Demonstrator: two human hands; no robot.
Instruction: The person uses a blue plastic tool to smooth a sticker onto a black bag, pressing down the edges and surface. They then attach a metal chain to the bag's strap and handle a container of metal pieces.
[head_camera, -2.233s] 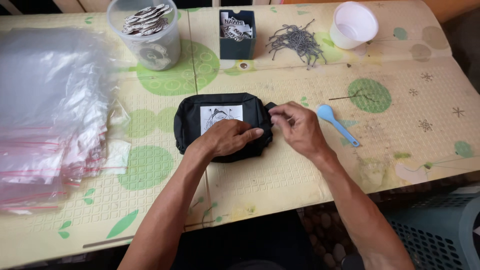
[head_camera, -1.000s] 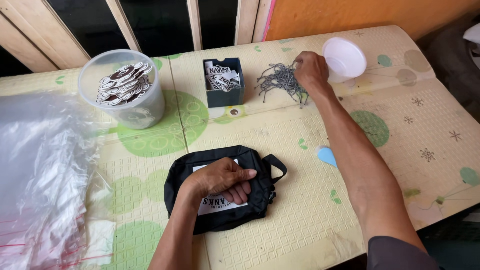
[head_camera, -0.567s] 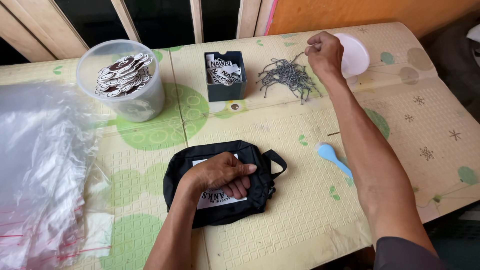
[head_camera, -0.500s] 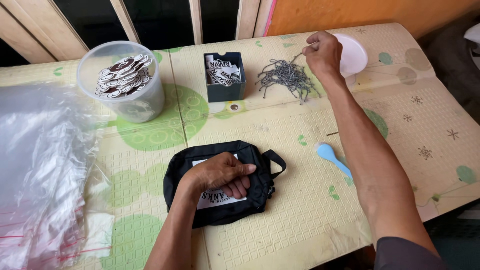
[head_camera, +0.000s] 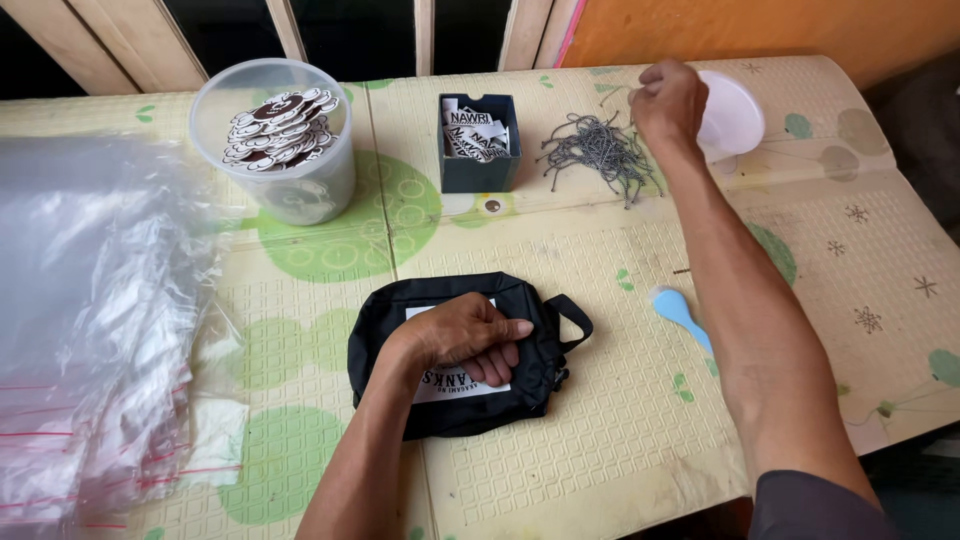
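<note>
On the black pouch (head_camera: 455, 355), left hand (head_camera: 465, 335) lies flat.

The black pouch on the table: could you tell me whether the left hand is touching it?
Touching. The head view shows the left hand pressed flat on the black pouch, fingers lying across its white label.

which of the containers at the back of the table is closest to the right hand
The white bowl: the right hand is right beside its left rim. The dark square box of tags and the clear round tub of round pieces sit farther left.
</note>
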